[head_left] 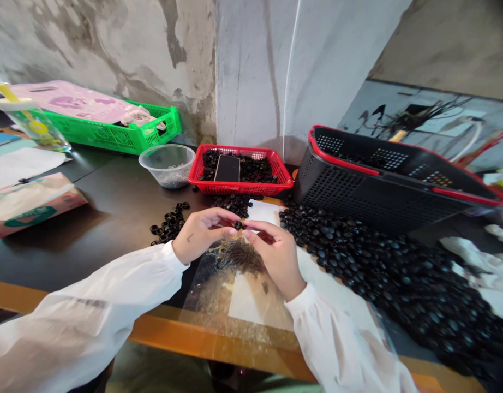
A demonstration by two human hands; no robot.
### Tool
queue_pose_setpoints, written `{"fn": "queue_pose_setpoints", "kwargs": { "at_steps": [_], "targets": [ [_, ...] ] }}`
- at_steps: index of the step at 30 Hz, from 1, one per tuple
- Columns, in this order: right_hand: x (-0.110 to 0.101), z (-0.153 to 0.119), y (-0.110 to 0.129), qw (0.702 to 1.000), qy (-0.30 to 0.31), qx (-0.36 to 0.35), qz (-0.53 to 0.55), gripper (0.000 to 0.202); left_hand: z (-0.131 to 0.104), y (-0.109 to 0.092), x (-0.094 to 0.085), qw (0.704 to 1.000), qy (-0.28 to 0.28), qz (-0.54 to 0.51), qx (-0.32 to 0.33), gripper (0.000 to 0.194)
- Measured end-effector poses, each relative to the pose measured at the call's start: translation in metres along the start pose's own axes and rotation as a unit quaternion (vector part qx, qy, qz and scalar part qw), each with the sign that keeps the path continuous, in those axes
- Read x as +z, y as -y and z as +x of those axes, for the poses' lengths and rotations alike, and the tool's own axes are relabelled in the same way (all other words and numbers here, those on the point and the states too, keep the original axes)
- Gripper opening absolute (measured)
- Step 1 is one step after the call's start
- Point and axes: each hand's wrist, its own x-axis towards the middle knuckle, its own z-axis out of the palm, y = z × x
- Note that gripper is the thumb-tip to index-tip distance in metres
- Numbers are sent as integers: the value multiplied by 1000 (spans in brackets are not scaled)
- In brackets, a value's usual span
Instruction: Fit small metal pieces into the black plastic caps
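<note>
My left hand [202, 232] and my right hand [274, 248] meet at their fingertips around a small black round part [237, 225]. Both pinch it from opposite sides; fingers partly hide it. Just below lies a heap of thin, dark metal pins [241, 255] on a clear sheet [210, 303]. Black ring-shaped pieces [169, 222] are scattered beside my left hand. To the right of my right hand spreads a large pile of glossy black round pieces [358, 262].
Behind my hands stand a red basket [239, 188] with black pieces and a phone [227, 168], and a clear bowl [165, 164]. A tall black basket [349, 191] is at right. Leftward are a green crate [116, 136], a tissue pack [34, 204] and a cup [36, 125].
</note>
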Motion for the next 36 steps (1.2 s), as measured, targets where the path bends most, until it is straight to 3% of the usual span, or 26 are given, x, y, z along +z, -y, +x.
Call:
{"fn": "queue_pose_setpoints", "kwargs": {
  "at_steps": [36],
  "targets": [
    [1, -3, 4, 999, -24, 2, -23, 16, -6, -2, 5, 999, -12, 20, 35, 34]
  ]
}}
